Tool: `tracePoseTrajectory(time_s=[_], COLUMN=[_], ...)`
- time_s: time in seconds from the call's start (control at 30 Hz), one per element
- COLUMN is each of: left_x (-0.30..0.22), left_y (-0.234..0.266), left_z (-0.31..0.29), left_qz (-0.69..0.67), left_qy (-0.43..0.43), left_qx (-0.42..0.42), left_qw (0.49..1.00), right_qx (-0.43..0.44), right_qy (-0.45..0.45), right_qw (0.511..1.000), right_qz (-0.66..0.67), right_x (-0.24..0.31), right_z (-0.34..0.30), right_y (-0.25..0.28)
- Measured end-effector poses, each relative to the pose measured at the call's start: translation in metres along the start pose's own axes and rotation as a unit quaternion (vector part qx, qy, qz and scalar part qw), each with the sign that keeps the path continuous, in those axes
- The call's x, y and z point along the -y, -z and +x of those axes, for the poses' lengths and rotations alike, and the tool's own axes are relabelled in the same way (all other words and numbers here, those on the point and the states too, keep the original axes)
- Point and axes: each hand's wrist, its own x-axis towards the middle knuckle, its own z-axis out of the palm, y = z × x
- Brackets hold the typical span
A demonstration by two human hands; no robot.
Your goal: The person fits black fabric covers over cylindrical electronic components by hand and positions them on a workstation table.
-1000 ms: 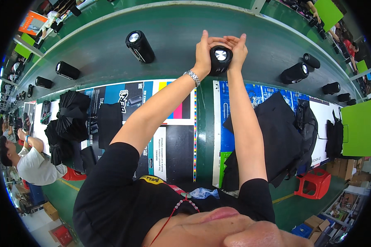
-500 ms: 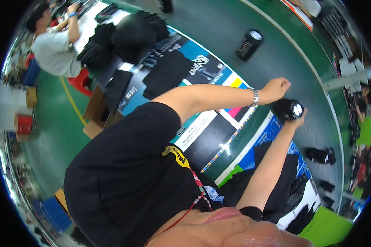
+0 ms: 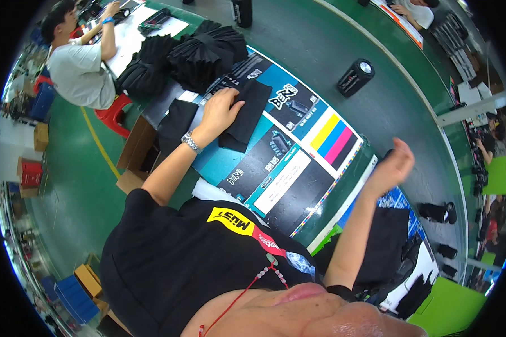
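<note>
- We see bright, even indoor light.
- We catch a small glare on the glossy black-and-teal printed sheet (image 3: 295, 194).
- We find the bare right hand (image 3: 396, 163) slightly blurred.
- We lose detail in the flat black cloth (image 3: 252, 112).
- We see straight edges bow toward black corners.

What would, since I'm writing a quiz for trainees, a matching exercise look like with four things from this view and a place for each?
1. bare left hand
2. silver metal link band
3. black cylinder with a shiny silver end disc
4. red plastic stool

A. around the left wrist
B. next to the person in a pale short-sleeved shirt at upper left
C. over the flat black fabric piece
D. on the long dark-grey flat surface

Pairs: 1-C, 2-A, 3-D, 4-B
</note>
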Motion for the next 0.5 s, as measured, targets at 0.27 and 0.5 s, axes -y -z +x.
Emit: tracePoseTrajectory(time_s=[0.27,0.5], left_x=[-0.009,-0.016], left_y=[-0.011,-0.014], left_z=[0.000,0.001], left_qz=[0.042,0.046], left_qy=[-0.096,-0.085], left_qx=[-0.075,-0.071], left_qw=[0.992,0.993], right_qx=[0.156,0.408], right_qy=[-0.027,-0.088], right_qw=[0.854,0.800], right_qz=[-0.496,-0.431], right_x=[-0.052,-0.053], right_z=[-0.028,0.031], right_y=[0.053,0.088])
